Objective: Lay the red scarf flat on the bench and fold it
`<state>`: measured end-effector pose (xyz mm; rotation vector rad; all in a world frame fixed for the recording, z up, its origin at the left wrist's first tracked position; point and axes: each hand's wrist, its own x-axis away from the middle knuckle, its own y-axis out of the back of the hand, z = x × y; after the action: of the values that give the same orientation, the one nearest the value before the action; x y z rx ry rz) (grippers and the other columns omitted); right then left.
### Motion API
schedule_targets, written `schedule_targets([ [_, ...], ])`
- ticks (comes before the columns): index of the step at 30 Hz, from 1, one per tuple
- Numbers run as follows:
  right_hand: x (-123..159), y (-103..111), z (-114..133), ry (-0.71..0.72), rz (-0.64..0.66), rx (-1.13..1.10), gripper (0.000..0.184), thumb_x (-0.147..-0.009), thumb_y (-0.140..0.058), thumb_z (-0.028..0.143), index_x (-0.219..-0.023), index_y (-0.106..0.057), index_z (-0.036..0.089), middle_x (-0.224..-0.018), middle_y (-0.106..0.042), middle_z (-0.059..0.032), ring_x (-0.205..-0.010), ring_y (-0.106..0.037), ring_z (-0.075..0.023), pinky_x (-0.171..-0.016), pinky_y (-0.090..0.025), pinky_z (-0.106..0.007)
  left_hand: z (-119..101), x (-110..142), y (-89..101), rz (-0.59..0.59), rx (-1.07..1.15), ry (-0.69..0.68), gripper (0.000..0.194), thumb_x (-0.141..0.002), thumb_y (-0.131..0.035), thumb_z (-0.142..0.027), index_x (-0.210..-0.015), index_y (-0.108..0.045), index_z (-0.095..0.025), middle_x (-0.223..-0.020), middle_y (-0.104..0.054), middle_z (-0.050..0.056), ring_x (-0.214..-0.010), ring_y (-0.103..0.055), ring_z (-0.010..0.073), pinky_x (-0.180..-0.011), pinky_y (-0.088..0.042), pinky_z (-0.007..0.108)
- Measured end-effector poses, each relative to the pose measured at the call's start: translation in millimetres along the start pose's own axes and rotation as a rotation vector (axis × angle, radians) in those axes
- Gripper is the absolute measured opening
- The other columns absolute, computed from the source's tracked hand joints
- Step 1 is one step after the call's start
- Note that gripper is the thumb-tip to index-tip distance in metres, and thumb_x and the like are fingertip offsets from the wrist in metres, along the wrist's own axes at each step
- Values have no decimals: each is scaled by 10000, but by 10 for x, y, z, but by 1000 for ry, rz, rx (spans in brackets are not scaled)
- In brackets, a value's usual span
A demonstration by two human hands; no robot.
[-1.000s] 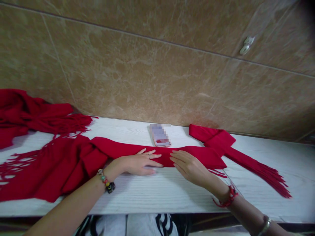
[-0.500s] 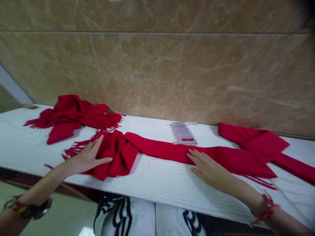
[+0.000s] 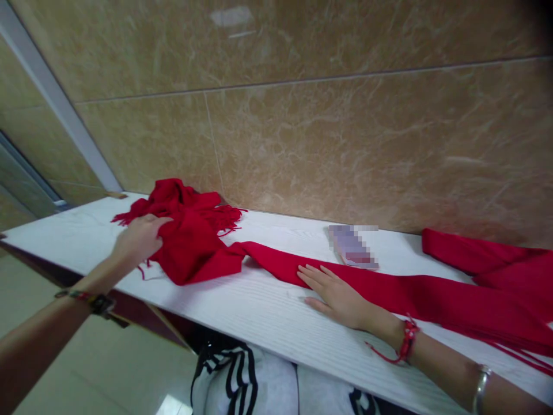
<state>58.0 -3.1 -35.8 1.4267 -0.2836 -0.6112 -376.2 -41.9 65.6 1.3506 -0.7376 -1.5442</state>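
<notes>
A long red scarf (image 3: 276, 262) runs along the white table, narrow in the middle and bunched at its left end. My left hand (image 3: 140, 239) is closed on that left end, lifting the cloth a little; some fringe dangles below it. My right hand (image 3: 334, 294) lies flat on the scarf's middle strip, fingers stretched out. Behind my left hand, a second red scarf (image 3: 177, 193) with fringed ends sits crumpled against the wall, partly covered by the lifted cloth. More folded red cloth (image 3: 453, 251) lies at the far right.
A phone-like object (image 3: 354, 248), partly blurred out, lies near the wall behind the scarf. The white table (image 3: 268, 320) is narrow and backs onto a tan marble-tiled wall (image 3: 324, 150). At the far left corner is a small brown object (image 3: 116, 195). My legs are under the front edge.
My left hand has gone from lying open on the bunched scarf to gripping its end and pulling it left. My right hand stays flat on the strip. The view has turned left.
</notes>
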Motion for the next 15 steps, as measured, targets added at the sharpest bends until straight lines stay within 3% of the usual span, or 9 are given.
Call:
schedule_targets([
  [3, 6, -18, -17, 13, -38, -13, 531, -900, -378, 411, -1360, -344, 147, -1404, -343, -115, -1302, -285, -234, -1058, -267, -471, 230, -39, 45, -7, -142, 137, 461, -850, -352, -173, -1308, -380, -131, -1280, -439, 148, -1152, -431, 336, -890, -409, 482],
  [5, -2, -22, -19, 16, -45, -26, 531, -896, -388, 412, -1358, -349, 152, -1404, -345, -113, -1300, -289, -233, -1057, -274, -465, 150, -16, -55, 42, -132, 123, 480, -880, -367, -265, -1347, -326, -167, -1392, -291, 169, -1238, -298, 413, -893, -351, 590],
  [7, -7, -22, -20, 13, -34, -31, 534, -896, -390, 412, -1356, -351, 143, -1404, -344, -116, -1299, -291, -234, -1060, -270, -463, -90, 11, -211, 99, -109, 38, 511, -863, -425, -282, -1356, -324, -189, -1443, -177, 183, -1285, -173, 448, -905, -258, 667],
  [9, -9, -19, -19, 11, -28, -32, 536, -896, -392, 412, -1353, -355, 135, -1401, -350, -119, -1295, -298, -236, -1062, -265, -468, -405, 8, -352, 168, -42, -89, 563, -826, -499, -259, -1356, -328, -181, -1453, -157, 191, -1309, -146, 414, -954, -260, 608],
  [12, -13, -13, -18, 13, -46, -26, 497, -900, -396, 382, -1334, -390, 140, -1385, -382, -113, -1285, -320, -235, -1058, -276, -467, -816, -84, -442, 262, 138, -455, 547, -816, -516, -257, -1338, -359, -214, -1447, -242, 127, -1327, -195, 294, -1036, -239, 471],
  [15, -27, -24, -27, 5, -84, 0, 407, -904, -397, 276, -1284, -464, 146, -1344, -444, -111, -1250, -382, -223, -1041, -322, -443, -993, -246, -422, 271, 189, -658, 474, -809, -477, -166, -1278, -443, -225, -1305, -479, 74, -1229, -390, 213, -1049, -242, 397],
])
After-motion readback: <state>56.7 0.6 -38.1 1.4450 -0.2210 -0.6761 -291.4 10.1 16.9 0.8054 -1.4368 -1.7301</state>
